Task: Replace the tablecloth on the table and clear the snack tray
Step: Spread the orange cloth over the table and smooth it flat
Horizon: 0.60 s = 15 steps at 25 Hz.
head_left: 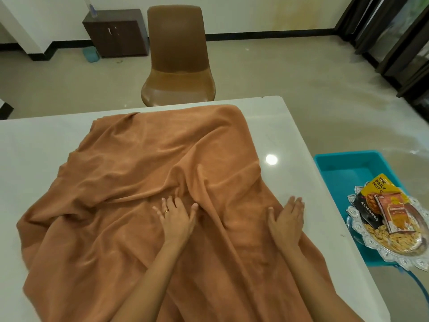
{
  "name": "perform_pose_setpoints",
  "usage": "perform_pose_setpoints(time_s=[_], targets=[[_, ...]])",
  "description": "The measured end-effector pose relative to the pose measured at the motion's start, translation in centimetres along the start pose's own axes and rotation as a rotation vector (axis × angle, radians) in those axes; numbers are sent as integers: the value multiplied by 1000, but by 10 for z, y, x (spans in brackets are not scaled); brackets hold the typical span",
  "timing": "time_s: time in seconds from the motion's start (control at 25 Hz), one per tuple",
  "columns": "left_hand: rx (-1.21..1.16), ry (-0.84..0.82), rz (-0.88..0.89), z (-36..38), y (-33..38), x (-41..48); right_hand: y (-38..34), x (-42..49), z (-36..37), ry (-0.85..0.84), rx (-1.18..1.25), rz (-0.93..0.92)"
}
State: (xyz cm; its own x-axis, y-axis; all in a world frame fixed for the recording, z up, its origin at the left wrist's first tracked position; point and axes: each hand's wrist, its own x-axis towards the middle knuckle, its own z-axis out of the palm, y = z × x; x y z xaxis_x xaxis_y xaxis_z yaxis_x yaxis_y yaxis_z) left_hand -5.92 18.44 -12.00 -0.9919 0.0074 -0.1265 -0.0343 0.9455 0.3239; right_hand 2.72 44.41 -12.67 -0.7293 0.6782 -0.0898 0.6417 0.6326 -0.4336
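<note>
A wrinkled orange-brown tablecloth (144, 173) lies spread over the middle of the white table (285, 135), with folds running from the centre toward me. My left hand (176, 217) rests flat on the cloth, fingers apart, a ring on one finger. My right hand (287, 219) lies flat at the cloth's right edge, fingers together and pointing away. A silver snack tray (362, 238) sits to the right, off the table, on a blue bin (343, 168). The tray holds a yellow nut packet (380, 185), a black almonds packet (368, 213), an orange packet (394, 212) and loose nuts.
A brown chair (177, 56) stands behind the table's far edge. A dark cabinet (116, 31) stands against the back wall, a small teal box (91, 54) beside it. Dark door frames (394, 38) line the right side. Glossy floor surrounds the table.
</note>
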Motion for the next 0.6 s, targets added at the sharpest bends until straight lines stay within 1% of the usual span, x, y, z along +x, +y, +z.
perform_pose_setpoints(time_s=[0.04, 0.08, 0.12, 0.16, 0.2, 0.24, 0.28, 0.36, 0.4, 0.44, 0.48, 0.52, 0.56, 0.6], targets=[[-77, 66, 72, 0, 8, -3, 3, 6, -4, -34, -35, 62], [-152, 102, 159, 4, 16, -6, 1, 10, -5, -44, -87, 46], [-200, 80, 243, 8, 26, -9, -7, 12, -6, -45, -109, 8], [-211, 20, 298, 15, 35, -12, -20, 10, -11, -49, -96, -18], [-179, -46, 315, 22, 41, -15, -35, 5, -14, -52, -54, -54], [-113, -82, 306, 32, 43, -17, -47, -6, -14, -58, 7, -133], [-30, -91, 294, 41, 41, -16, -59, -21, -11, -105, 86, -260], [90, -101, 293, 50, 32, -16, -70, -56, -6, -334, 248, -592], [117, -83, 302, 52, 27, -15, -67, -66, -3, -437, 289, -683], [124, -75, 300, 51, 23, -14, -60, -63, 0, -437, 352, -682], [117, -46, 296, 52, 19, -14, -51, -53, 5, -343, 424, -589], [99, -22, 290, 51, 17, -14, -42, -42, 10, -239, 456, -442], [81, 4, 289, 51, 16, -15, -39, -31, 10, -190, 444, -286], [76, 14, 291, 50, 17, -15, -39, -22, 11, -210, 427, -175]])
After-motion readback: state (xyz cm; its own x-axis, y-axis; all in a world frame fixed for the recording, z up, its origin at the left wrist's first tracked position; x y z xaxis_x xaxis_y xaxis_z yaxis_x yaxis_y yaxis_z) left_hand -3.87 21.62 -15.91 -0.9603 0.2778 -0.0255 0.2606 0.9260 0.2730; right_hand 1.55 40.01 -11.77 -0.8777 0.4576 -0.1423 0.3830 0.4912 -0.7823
